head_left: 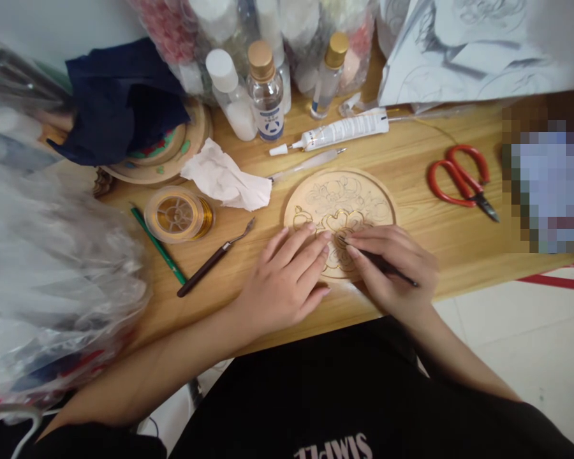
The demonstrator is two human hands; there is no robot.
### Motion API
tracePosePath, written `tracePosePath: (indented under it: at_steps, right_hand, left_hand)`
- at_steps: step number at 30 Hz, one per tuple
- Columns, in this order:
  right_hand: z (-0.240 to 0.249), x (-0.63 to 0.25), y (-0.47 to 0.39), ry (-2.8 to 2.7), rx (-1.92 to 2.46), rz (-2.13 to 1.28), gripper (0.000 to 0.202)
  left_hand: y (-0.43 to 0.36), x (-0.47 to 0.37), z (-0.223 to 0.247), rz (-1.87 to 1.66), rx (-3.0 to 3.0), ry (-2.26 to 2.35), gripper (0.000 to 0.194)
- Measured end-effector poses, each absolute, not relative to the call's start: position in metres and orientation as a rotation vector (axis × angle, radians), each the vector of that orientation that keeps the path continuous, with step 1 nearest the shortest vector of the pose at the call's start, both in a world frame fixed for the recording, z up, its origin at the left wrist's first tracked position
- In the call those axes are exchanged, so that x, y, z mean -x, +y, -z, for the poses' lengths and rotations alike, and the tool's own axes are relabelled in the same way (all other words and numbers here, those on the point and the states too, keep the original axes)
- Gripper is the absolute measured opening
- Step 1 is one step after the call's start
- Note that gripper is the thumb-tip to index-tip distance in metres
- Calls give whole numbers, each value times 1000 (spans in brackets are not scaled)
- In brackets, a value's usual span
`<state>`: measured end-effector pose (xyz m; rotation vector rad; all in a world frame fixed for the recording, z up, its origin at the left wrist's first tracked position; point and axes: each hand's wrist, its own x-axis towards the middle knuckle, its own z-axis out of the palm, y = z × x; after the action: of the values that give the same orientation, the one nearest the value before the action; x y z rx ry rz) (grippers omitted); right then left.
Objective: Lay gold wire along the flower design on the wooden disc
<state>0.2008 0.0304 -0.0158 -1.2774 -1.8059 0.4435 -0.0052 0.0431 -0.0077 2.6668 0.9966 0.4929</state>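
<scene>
Yellowish wooden table (459, 255); white-capped clear bottle (236, 108) holds white matter. Flat left hand (284, 280) touches wooden disc (342, 193); right hand (402, 255) pinches dark tool (396, 271).

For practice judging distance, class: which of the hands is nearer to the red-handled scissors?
Right. The right hand is below and left of the scissors; the left hand lies farther left.

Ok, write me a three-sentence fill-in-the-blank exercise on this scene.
1. The right hand holds a slim dark tool at a round plaque made of ____.
2. The palette knife lies between the left hand and a pencil coloured ____.
3. The scissors have handles coloured ____.

Missing words: wood; green; red.
</scene>
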Motion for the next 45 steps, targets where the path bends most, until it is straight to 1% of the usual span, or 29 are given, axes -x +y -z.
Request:
tracePosePath:
  at_steps: [7,21,26,34,45]
  right_hand:
    - [14,-201,31,-1839,1245,-435,27]
    - [1,-199,34,-1955,1254,-432,19]
    - [-1,-199,34,-2040,1229,-365,23]
    - [-1,-196,31,-2126,1199,-257,23]
    - [2,-198,32,-2124,1192,-204,29]
  left_hand:
    - [44,5,6,-471,-2673,1003,39]
    - [44,5,6,-459,-2675,1003,38]
    - [44,4,6,-456,-2668,1010,37]
    - [44,5,7,-468,-2661,1007,35]
    - [43,5,7,-463,-2660,1014,35]
